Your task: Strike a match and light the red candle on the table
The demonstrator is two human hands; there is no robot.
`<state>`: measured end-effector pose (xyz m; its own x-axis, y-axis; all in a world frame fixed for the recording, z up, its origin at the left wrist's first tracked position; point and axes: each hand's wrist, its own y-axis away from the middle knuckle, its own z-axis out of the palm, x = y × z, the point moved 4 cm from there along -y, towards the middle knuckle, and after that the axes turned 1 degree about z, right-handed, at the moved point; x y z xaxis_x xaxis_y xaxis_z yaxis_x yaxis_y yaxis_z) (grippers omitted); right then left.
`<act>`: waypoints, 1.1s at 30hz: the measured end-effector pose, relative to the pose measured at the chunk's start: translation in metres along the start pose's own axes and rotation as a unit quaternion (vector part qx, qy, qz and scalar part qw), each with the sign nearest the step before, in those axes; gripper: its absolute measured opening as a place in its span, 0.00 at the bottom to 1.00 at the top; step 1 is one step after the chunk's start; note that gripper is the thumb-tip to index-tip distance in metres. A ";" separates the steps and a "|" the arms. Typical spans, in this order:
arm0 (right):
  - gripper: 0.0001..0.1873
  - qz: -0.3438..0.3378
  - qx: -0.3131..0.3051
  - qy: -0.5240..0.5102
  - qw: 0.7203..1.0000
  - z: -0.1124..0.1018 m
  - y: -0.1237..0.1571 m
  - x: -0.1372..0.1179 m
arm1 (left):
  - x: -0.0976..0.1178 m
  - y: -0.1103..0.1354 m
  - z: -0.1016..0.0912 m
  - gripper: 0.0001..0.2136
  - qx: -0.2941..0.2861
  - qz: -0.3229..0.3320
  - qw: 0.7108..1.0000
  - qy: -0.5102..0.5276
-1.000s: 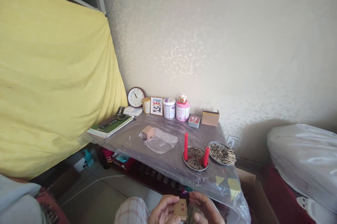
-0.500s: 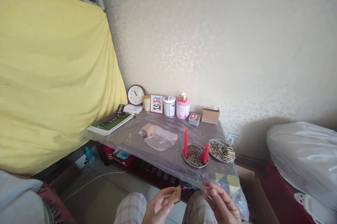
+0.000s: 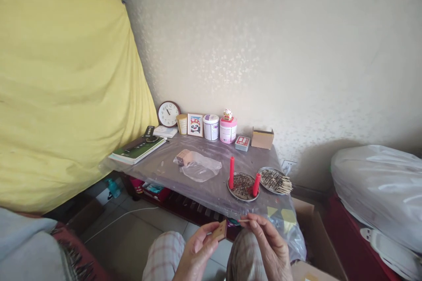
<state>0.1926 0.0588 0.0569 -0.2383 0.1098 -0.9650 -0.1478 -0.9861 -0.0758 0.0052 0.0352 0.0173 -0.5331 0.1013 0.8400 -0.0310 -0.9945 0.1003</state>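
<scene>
My left hand (image 3: 198,250) pinches a small brown matchbox (image 3: 220,230) by its edge, held above my lap. My right hand (image 3: 267,246) pinches a thin match (image 3: 244,220), its tip pointing left, just right of the matchbox. Ahead, on a low table covered with clear plastic (image 3: 204,191), two red candles (image 3: 231,172) stand in a round metal dish (image 3: 242,186). A second dish (image 3: 273,180) beside it holds several thin sticks.
A wall clock (image 3: 168,113), a framed picture (image 3: 195,124), two tins (image 3: 211,126), a small box and an open carton (image 3: 262,138) line the wall. Books (image 3: 138,150) lie at the table's left. A yellow sheet hangs left; a plastic-wrapped bundle (image 3: 379,193) lies right.
My hands have come up and apart. The right hand drew a match out of the box and now holds it beside the matchbox. The view tipped downward slightly.
</scene>
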 end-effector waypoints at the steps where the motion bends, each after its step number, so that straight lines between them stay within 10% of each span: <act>1: 0.16 -0.008 0.004 -0.005 1.000 0.003 0.001 -0.004 | 0.004 0.002 0.002 0.17 0.008 0.002 1.000 -0.008; 11: 0.07 -0.089 -0.013 0.076 0.993 0.015 0.012 -0.008 | 0.020 0.009 0.017 0.13 0.029 0.016 0.999 -0.025; 21: 0.17 -0.301 -0.082 0.271 0.911 0.027 0.022 -0.025 | 0.017 0.006 0.016 0.10 0.028 0.021 0.999 -0.040; 27: 0.11 -0.219 -0.062 0.217 0.949 0.025 0.020 -0.017 | 0.019 0.007 0.019 0.12 0.038 0.025 0.998 -0.033; 33: 0.10 0.043 0.013 -0.125 0.991 0.018 0.003 -0.004 | 0.030 0.010 0.024 0.14 0.069 0.005 0.998 -0.006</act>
<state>0.1758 0.0574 0.0652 -0.4815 0.0560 -0.8746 -0.1398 -0.9901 0.0136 0.0087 0.0293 0.0563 -0.5220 0.0929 0.8478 0.0917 -0.9822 0.1641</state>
